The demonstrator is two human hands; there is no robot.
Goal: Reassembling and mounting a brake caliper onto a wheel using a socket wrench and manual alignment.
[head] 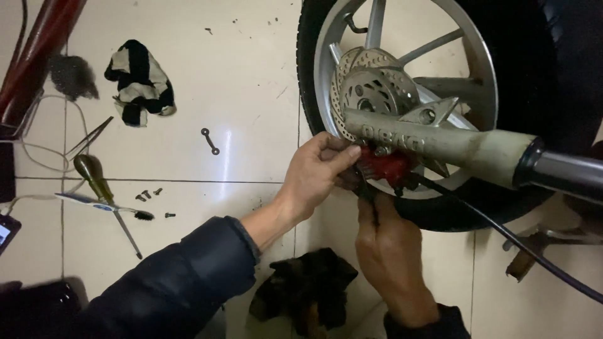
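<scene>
Right above both your hands stands the wheel (402,107), its silver rim and perforated brake disc (370,88) filling the upper frame, with the pale fork leg (440,141) running across just past your fingertips. Tucked under that fork leg is the red brake caliper (388,168), and this is where you are working. Your left hand (317,172) is curled against the caliper's near side, fingers closed onto it, thumb laid along the top. Your right hand (389,251) comes up from below, gripped shut around a dark slim tool (370,198) whose tip meets the caliper's underside (its exact kind is too dark to tell).

Keep the left hand bracing firmly so the caliper does not twist, and hold the tool square to its seat. The black cable (502,229) trails off beside your right hand; keep it clear of the tool.

On the floor (239,81) well to the left of your left hand lie a striped rag (139,81), a screwdriver (94,176), a small link piece (210,141) and loose screws (149,194). A dark cloth (311,285) sits between your forearms.
</scene>
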